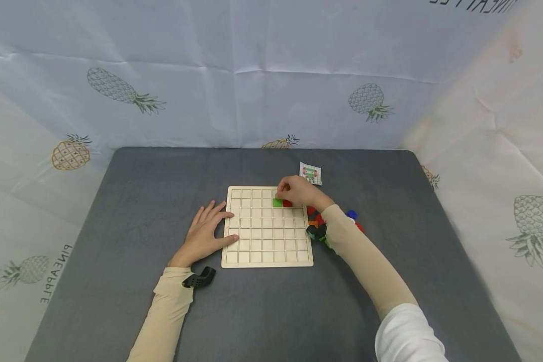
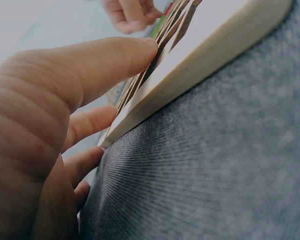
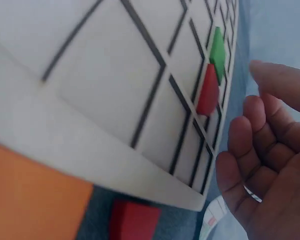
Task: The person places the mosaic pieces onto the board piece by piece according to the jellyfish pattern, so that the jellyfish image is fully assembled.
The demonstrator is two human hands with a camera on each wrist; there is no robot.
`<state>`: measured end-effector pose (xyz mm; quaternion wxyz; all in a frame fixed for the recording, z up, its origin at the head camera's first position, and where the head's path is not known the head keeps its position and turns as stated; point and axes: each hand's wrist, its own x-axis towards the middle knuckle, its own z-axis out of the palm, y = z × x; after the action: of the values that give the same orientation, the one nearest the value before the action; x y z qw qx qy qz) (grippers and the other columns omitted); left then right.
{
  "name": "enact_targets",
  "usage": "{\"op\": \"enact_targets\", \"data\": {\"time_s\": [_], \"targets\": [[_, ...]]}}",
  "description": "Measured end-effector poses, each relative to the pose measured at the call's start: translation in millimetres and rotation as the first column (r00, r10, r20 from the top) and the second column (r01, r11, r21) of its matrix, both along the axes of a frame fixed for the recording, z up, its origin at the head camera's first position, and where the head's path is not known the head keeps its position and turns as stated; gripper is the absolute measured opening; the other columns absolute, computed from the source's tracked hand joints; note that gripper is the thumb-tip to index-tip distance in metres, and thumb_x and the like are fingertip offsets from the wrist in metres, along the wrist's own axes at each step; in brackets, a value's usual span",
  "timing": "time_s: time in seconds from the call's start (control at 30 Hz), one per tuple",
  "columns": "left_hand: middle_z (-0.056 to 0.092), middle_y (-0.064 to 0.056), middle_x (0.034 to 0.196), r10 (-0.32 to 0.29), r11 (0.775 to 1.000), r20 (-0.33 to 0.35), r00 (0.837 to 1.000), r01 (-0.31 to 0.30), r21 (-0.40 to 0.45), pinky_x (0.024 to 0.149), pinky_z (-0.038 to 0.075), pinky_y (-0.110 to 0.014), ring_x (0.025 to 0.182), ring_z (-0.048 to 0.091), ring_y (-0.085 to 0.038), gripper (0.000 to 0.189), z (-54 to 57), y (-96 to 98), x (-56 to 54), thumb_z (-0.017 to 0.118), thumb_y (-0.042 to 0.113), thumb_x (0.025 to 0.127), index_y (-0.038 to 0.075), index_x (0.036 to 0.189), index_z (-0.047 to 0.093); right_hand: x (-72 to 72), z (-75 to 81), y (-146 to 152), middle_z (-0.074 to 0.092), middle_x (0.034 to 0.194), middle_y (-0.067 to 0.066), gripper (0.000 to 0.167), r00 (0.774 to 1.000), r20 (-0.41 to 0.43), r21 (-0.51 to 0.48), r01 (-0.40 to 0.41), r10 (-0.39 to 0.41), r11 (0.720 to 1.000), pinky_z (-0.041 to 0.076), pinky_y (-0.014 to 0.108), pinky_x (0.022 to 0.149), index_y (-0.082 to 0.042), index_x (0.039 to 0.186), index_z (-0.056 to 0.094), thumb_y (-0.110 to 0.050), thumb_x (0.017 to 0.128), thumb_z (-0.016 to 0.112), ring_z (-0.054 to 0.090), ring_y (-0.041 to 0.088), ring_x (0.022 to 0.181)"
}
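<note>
Grid board (image 1: 267, 234): left grip (image 1: 203, 236) spread, touching its left edge; right grip (image 1: 300, 190) loosely curled, empty, near its green tile (image 1: 277, 203).

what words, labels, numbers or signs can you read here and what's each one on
"PINEAPPLE": slanting on the left of the white fabric backdrop printed with pineapples.
Partial letters, cut off by the head view's top edge: upper right of the backdrop, apparently the same word.
Small white paper card with a red-and-green picture: any print is too small to read.
Pale wooden grid board: none visible.
</note>
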<state>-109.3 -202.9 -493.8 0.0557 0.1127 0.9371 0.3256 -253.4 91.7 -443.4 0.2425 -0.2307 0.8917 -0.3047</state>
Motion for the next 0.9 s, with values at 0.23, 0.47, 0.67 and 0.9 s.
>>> {"op": "enact_targets", "data": {"time_s": [0.23,0.47,0.67,0.9], "targets": [[0.028,-0.009,0.168,-0.004,1.000,0.000,1.000,0.004,0.007,0.130,-0.002,-0.054,0.160,0.008,-0.035,0.067,-0.6,-0.5,0.3,0.075,0.050,0.086,0.019,0.142,0.056,3.9,18.9,23,0.066,0.093,0.010,0.015,1.000,0.010,-0.082,0.005,-0.004,0.997,0.046,0.031,0.068,-0.010,0.101,0.065,-0.024,0.102,0.062,0.054,0.021,0.076],[0.027,-0.009,0.168,-0.004,1.000,0.004,1.000,0.004,0.004,0.130,-0.003,-0.054,0.160,0.007,-0.034,0.067,0.1,-0.5,0.1,0.075,0.051,0.086,0.019,0.142,0.056,16.0,35.7,56,0.067,0.102,0.013,0.015,0.997,-0.022,-0.066,0.077,-0.078,0.995,0.051,0.035,0.080,-0.011,0.104,0.066,-0.026,0.102,0.062,0.061,0.026,0.090],[0.027,-0.010,0.168,-0.004,1.000,0.001,1.000,0.004,-0.002,0.130,-0.003,-0.054,0.160,0.008,-0.034,0.067,1.0,0.9,-1.1,0.075,0.050,0.086,0.018,0.142,0.056,30.9,43.5,84,0.068,0.107,0.008,0.022,0.992,-0.072,-0.029,0.106,-0.108,0.994,0.054,0.036,0.082,-0.011,0.114,0.070,-0.028,0.102,0.062,0.060,0.023,0.092],[0.027,-0.009,0.168,-0.004,1.000,0.000,1.000,0.004,-0.011,0.130,-0.002,-0.054,0.160,0.007,-0.034,0.067,-1.2,1.1,-0.7,0.075,0.051,0.086,0.018,0.141,0.056,45.5,43.6,110,0.069,0.112,0.010,0.030,0.986,-0.075,0.013,0.148,-0.146,0.989,0.056,0.039,0.085,-0.005,0.122,0.068,-0.026,0.103,0.061,0.061,0.023,0.094]]}}
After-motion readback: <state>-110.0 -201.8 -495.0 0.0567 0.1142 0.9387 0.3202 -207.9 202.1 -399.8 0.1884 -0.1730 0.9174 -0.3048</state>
